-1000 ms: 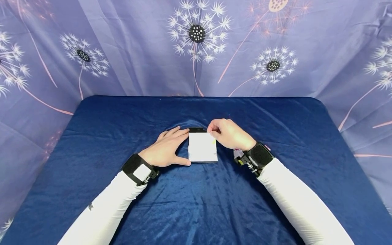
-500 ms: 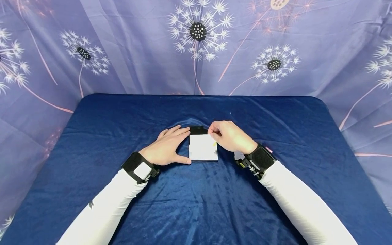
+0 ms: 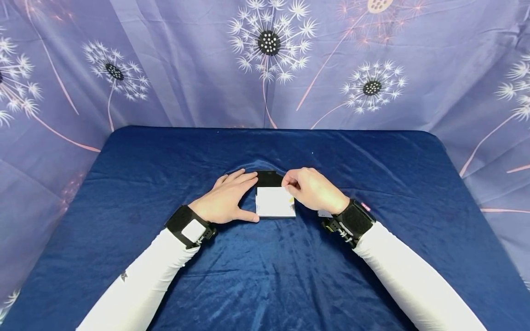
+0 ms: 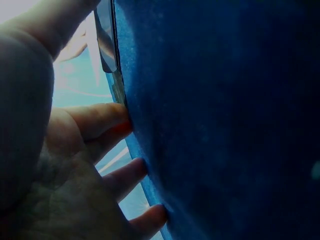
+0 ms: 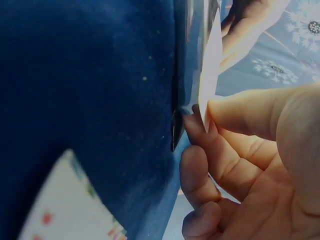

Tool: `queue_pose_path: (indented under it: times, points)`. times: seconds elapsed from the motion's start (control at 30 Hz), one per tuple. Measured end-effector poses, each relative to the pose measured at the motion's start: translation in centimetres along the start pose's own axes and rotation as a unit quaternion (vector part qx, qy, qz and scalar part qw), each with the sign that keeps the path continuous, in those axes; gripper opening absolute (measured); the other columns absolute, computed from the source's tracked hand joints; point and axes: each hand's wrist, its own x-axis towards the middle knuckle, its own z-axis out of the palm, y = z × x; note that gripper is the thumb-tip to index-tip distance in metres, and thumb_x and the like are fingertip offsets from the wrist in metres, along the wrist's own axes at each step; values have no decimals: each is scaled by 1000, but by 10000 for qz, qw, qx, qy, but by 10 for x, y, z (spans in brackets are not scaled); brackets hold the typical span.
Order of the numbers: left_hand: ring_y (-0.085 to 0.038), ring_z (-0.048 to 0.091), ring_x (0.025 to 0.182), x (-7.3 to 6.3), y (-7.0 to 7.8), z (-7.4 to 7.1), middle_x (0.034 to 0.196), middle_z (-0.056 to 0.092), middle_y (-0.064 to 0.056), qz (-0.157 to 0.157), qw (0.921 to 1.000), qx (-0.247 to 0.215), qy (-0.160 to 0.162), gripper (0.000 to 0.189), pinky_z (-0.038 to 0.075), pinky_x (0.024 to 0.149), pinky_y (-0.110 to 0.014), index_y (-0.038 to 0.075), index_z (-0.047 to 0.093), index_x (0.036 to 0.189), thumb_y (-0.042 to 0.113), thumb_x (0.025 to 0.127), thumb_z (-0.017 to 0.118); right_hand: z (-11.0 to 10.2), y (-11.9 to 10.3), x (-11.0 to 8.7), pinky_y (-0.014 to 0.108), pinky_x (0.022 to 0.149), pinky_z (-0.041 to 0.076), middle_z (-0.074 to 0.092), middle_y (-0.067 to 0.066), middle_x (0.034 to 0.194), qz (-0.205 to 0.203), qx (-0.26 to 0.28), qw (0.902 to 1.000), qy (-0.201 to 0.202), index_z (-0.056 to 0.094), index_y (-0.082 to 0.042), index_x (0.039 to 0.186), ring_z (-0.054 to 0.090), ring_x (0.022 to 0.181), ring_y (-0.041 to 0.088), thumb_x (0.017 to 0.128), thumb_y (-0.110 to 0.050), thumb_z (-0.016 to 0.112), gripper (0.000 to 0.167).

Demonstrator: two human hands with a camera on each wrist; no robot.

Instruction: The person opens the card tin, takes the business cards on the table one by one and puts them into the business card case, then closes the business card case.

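Note:
A flat, glossy black piece (image 3: pixel 266 178) lies mid-table, with a white sheet (image 3: pixel 275 203) over its nearer part. Its exact kind is unclear. Between thumb and index finger, my right hand (image 3: pixel 313 188) pinches the sheet's far right corner. In the right wrist view that corner of the white sheet (image 5: pixel 212 70) stands off the dark, shiny surface (image 5: pixel 189 65) below. With fingers spread, my left hand (image 3: pixel 225 198) rests along the left side, its thumb and index fingertips at the edge. The left wrist view shows the left fingers (image 4: pixel 102 120) fairly straight against the blue cloth.
Under the right wrist lies a pale card (image 3: pixel 324 214); the right wrist view shows red marks on this white card (image 5: pixel 70 205). A wrinkled blue cloth (image 3: pixel 232 276) covers the table, and a dandelion-print curtain (image 3: pixel 186 64) hangs behind it.
The sheet's far edge has come nearer to me, baring more of the black surface. My right hand has moved slightly toward me with the corner; the left hand has stayed put.

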Motion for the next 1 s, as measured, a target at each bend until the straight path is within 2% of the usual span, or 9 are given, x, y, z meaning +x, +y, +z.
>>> queue_pose_path:
  times: [0.2,0.67,0.83,1.0]
  points:
    - [-36,10,162,0,1,0,175,25,-8,14,10000,-24,10,105,13,123,-67,8,32,168,61,90,79,1,-1,-2,35,68,49,69,-6,85,-93,-131,9999,-5,77,-10,103,55,61,10,105,-6,65,13]
    - [-35,10,163,-1,0,0,175,25,-7,25,9999,-99,22,102,13,124,-67,9,34,167,60,91,79,5,-3,-4,37,81,50,66,-11,83,-451,-638,9969,-17,79,-17,93,59,83,14,100,-9,69,15]
    - [-35,11,162,0,-1,1,175,26,-7,18,10000,-75,31,103,14,124,-67,9,34,167,61,91,79,4,-4,-7,40,83,50,68,-9,86,-457,-732,9963,9,80,-16,96,60,87,18,100,-9,70,13]
    - [-35,11,163,1,-1,2,175,25,-7,1,10000,-46,28,103,13,124,-67,10,34,168,62,90,78,0,-7,-11,41,85,52,70,-5,94,-344,-698,9970,35,81,-11,108,63,92,20,100,-9,71,13]
